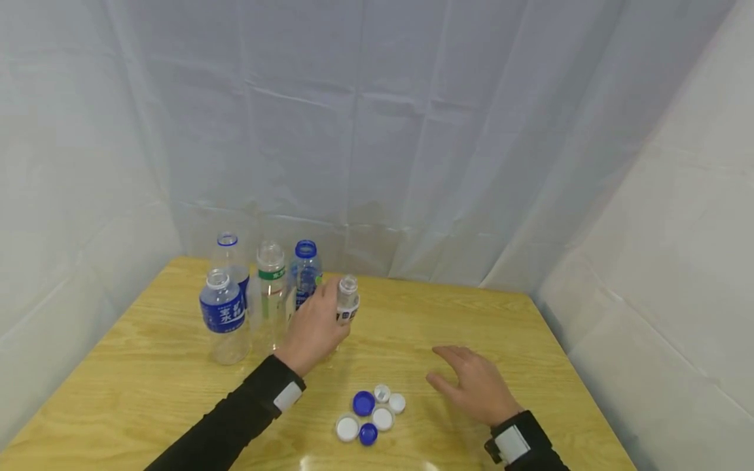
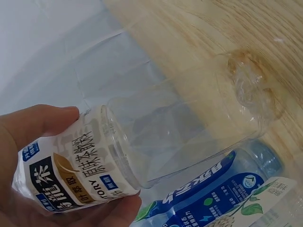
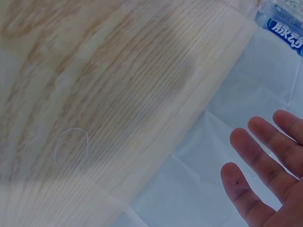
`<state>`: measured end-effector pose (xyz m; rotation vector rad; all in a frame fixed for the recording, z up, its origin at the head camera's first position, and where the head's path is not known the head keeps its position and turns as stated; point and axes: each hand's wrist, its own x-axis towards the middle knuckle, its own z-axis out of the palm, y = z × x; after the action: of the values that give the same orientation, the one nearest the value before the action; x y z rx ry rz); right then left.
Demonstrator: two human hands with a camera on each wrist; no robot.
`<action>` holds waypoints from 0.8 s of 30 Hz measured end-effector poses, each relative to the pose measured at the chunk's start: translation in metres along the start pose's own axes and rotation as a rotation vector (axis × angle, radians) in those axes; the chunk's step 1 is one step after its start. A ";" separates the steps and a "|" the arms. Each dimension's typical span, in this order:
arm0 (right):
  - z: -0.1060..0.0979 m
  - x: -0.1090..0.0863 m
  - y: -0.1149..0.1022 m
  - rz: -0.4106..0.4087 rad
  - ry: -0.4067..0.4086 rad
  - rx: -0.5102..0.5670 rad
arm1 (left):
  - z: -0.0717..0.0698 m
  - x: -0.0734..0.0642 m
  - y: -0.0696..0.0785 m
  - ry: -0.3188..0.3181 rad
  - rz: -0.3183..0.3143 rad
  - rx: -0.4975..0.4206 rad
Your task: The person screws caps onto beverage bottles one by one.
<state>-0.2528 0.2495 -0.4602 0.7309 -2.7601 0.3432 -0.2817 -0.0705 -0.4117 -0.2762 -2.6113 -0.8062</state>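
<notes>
My left hand [image 1: 315, 327] grips a clear, uncapped oolong tea bottle [image 1: 348, 296] around its upper body. In the left wrist view, thumb and fingers curl around its white and black label [image 2: 71, 165], and the clear lower part shows nothing but a brownish tint at the base. Whether that base touches the table cannot be told. My right hand [image 1: 476, 387] hovers over the table at the right, fingers spread and holding nothing. Between the hands lies a cluster of loose caps, among them a large blue cap [image 1: 363, 403] and a white cap [image 1: 347, 428].
Left of the held bottle stand several uncapped bottles: a blue-labelled bottle [image 1: 224, 319] in front, a taller bottle [image 1: 228, 255] behind it, a green-banded bottle [image 1: 271, 275] and a blue bottle [image 1: 306, 261]. The wooden table [image 1: 430, 320] ends at white sheeting [image 1: 412, 131].
</notes>
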 end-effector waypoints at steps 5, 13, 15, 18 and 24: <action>-0.001 0.001 -0.002 -0.027 0.002 0.007 | -0.001 -0.001 0.001 0.033 0.021 -0.010; 0.000 0.005 -0.008 -0.049 0.002 0.001 | -0.010 -0.004 0.009 0.088 0.076 -0.044; 0.001 0.006 -0.009 -0.059 -0.001 0.012 | -0.013 -0.006 0.011 0.095 0.100 -0.046; 0.003 0.009 -0.011 -0.084 -0.006 0.020 | -0.018 -0.010 0.013 0.108 0.138 -0.046; 0.009 0.012 -0.015 -0.125 -0.021 0.033 | -0.026 -0.017 0.014 0.136 0.192 -0.042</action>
<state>-0.2572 0.2292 -0.4621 0.9154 -2.7180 0.3583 -0.2545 -0.0751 -0.3924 -0.4595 -2.4004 -0.7848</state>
